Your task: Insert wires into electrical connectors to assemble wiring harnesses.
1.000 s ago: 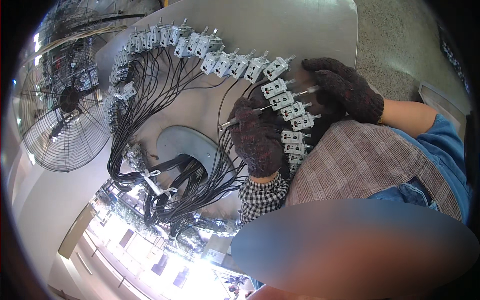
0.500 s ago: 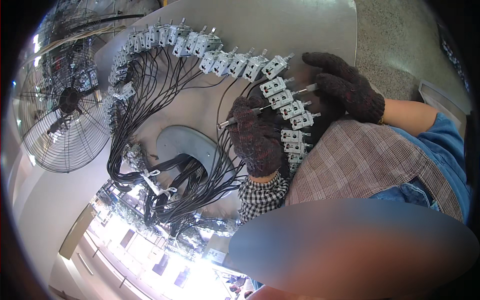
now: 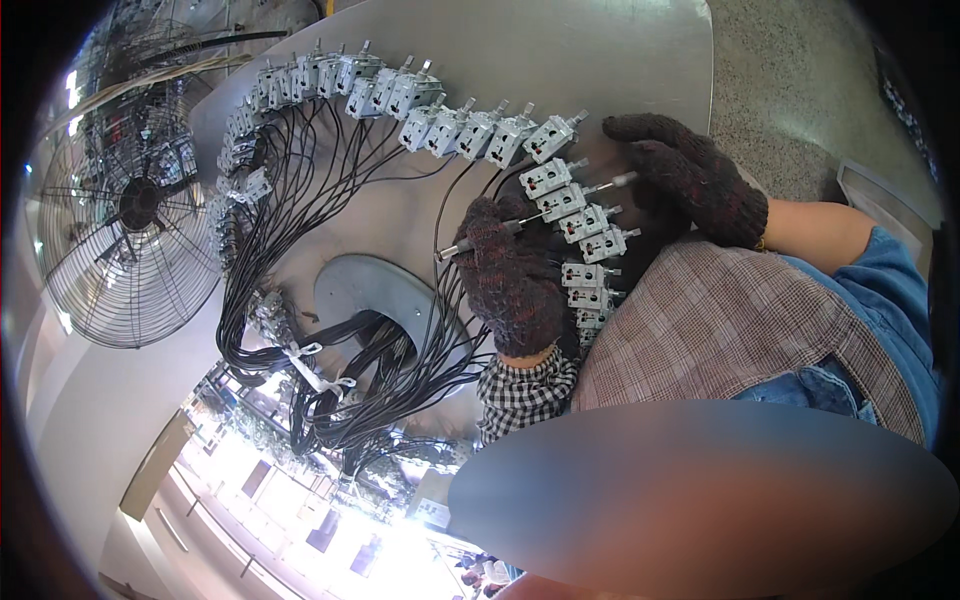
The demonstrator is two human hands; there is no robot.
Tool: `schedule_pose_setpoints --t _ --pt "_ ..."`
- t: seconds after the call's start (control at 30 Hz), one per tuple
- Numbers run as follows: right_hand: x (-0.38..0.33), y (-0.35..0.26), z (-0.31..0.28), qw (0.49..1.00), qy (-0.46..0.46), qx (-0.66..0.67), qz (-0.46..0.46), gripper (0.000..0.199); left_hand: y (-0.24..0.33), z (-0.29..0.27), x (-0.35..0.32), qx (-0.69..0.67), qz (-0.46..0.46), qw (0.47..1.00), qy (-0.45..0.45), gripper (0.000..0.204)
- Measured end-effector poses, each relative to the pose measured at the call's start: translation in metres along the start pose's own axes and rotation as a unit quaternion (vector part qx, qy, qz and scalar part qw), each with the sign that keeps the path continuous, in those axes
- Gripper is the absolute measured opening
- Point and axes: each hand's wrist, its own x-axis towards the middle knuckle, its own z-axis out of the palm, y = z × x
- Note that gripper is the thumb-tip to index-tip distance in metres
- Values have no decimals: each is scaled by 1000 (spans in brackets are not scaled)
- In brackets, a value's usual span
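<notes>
My left hand point(image 3: 510, 285), in a dark knitted glove, grips a slim metal screwdriver-like tool point(image 3: 455, 250). Its thin tip reaches the side of a small pale-grey box-shaped part point(image 3: 562, 203) in a row of similar parts. On that part's other side, my gloved right hand point(image 3: 695, 180) closes its fingers at the end of a thin metal stem point(image 3: 621, 180). Glove and shadow partly hide this grip. More of the same box parts point(image 3: 548, 178) line up above and below, each with a short stem.
The row of box parts point(image 3: 480, 132) curves around a metal table point(image 3: 560, 50). Black cables point(image 3: 262, 240) run from them into an oval grey-rimmed opening point(image 3: 345, 285), tied with white strips point(image 3: 318, 375). A wire-caged fan point(image 3: 135, 245) stands at the left.
Both hands keep nearly the same place and grip. The view has shifted very slightly; nothing was visibly taken up or let go.
</notes>
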Motion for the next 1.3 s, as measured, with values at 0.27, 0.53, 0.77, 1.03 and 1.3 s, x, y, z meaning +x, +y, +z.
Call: schedule_pose_setpoints --t 0.27,0.53,0.77,1.03,1.3 --pt "-3 2 1 999 -17 33 7 40 0 0 3 20 -20 999 42 28" --pt "-14 20 -37 914 -70 -280 -286 43 11 21 -9 91 -21 995 19 33" --pt "-12 29 -32 833 -32 -415 -365 55 -5 13 -18 131 29 991 9 36" --pt "-5 47 -24 903 -81 -285 -312 47 -18 6 -18 154 74 983 59 28" --pt "-14 23 -8 960 -40 -182 -209 35 -15 6 -17 145 56 987 46 30"
